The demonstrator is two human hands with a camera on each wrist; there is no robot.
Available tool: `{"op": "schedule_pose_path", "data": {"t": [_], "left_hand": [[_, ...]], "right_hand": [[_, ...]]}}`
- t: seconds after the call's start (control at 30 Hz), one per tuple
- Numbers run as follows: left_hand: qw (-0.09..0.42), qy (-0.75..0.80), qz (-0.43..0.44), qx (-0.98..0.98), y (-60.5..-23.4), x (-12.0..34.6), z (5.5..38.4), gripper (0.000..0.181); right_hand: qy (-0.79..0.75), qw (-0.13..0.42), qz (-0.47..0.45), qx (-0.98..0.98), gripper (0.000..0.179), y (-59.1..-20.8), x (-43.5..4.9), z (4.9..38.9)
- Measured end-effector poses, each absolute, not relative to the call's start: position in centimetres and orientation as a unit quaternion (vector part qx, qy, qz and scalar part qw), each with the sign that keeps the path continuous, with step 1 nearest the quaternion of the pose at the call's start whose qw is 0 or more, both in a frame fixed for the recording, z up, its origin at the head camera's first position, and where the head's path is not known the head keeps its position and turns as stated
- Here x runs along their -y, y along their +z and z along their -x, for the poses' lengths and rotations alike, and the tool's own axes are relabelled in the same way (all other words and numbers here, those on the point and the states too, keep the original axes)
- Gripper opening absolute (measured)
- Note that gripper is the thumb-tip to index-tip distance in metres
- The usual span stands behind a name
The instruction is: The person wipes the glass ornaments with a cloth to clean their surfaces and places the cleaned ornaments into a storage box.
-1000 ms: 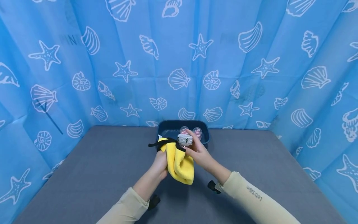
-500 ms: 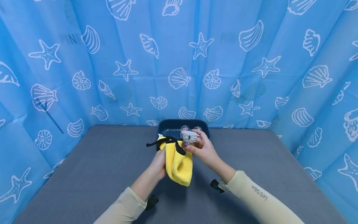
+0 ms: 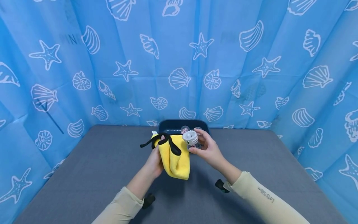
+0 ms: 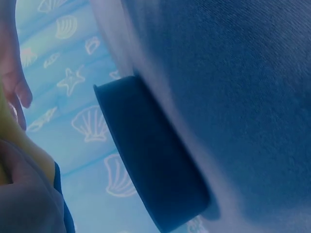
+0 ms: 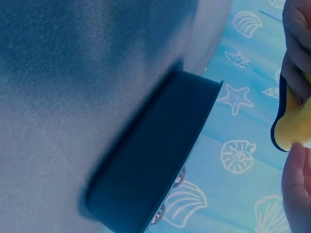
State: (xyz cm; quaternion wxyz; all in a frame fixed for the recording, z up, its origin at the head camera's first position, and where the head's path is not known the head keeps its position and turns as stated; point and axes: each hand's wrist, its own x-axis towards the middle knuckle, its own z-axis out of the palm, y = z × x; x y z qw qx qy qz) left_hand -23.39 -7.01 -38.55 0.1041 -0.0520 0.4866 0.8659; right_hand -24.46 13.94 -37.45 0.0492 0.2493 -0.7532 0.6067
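Observation:
My left hand [image 3: 154, 161] grips a fluffy yellow cloth [image 3: 176, 163] with black edging and a small white tag. The cloth hangs in folds above the table. In my right hand [image 3: 210, 153], thumb and fingers pinch a small round clear container [image 3: 190, 138] with a whitish top and dark marks. It sits right by the cloth's right edge in the head view. The right wrist view shows the cloth [image 5: 294, 124] between both hands, while the container is out of sight there.
A dark blue rectangular bin [image 3: 183, 120] stands behind the hands at the table's far edge. Inside are clear domed pieces [image 3: 185, 128] with pink contents, partly hidden by the right hand. The grey tabletop [image 3: 112, 161] ends at a blue shell-print curtain [image 3: 156, 90].
My left hand has shifted left with the cloth. My right hand has moved right with the container, which is now tilted and out from against the cloth.

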Motion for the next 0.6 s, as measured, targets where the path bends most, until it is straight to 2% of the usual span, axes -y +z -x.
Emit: {"op": "schedule_pose_path", "data": {"t": [0.27,0.6], "left_hand": [[0.104,0.862,0.017,-0.495,-38.66,7.56,23.22,0.035],[0.108,0.841,0.016,-0.529,-38.86,7.76,23.05,0.041]], "right_hand": [[0.556,0.082,-0.244,0.790,0.044,-37.28,-14.09,23.94],[0.521,0.103,-0.264,0.805,0.037,-37.27,-14.08,23.88]]}}
